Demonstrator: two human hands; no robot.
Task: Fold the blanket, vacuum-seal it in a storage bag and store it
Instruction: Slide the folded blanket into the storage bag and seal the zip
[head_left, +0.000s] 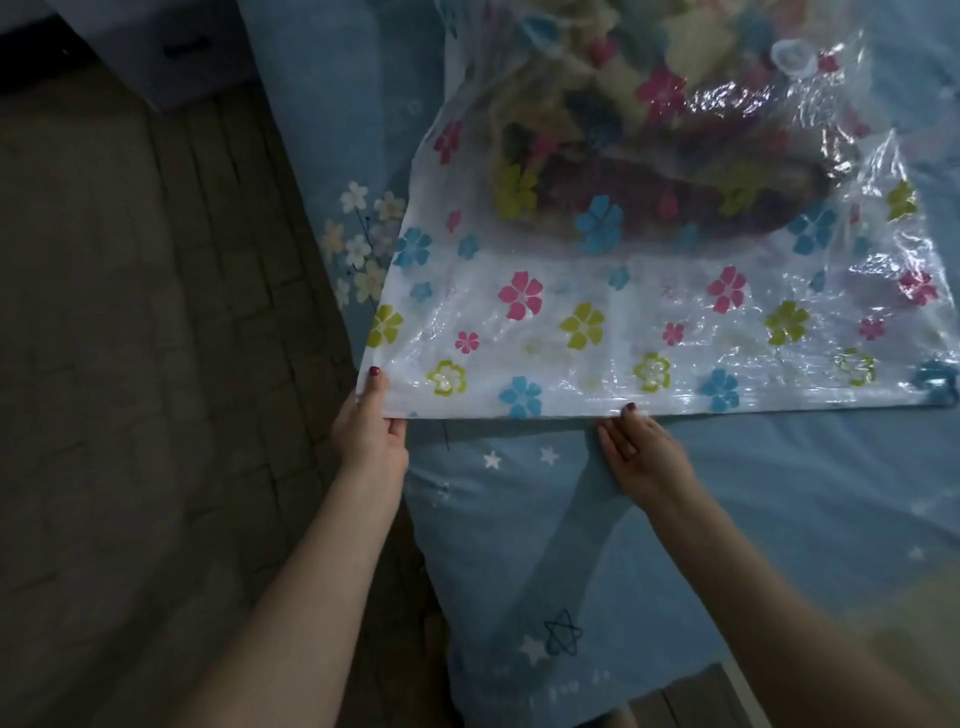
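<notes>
Blurring folded blanket (649, 150) behind storage bag (571, 322)

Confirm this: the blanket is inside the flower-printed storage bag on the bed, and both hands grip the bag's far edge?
Not quite. In the head view the left hand and right hand pinch the storage bag's near edge. The blanket is inside, on the bed.

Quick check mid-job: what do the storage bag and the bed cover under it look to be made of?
Storage bag: thin clear plastic, glossy, judging by its crinkles and glare; printed with flowers. Bed cover: probably woven fabric, matte blue with stars, softly creased with no shine.
</notes>
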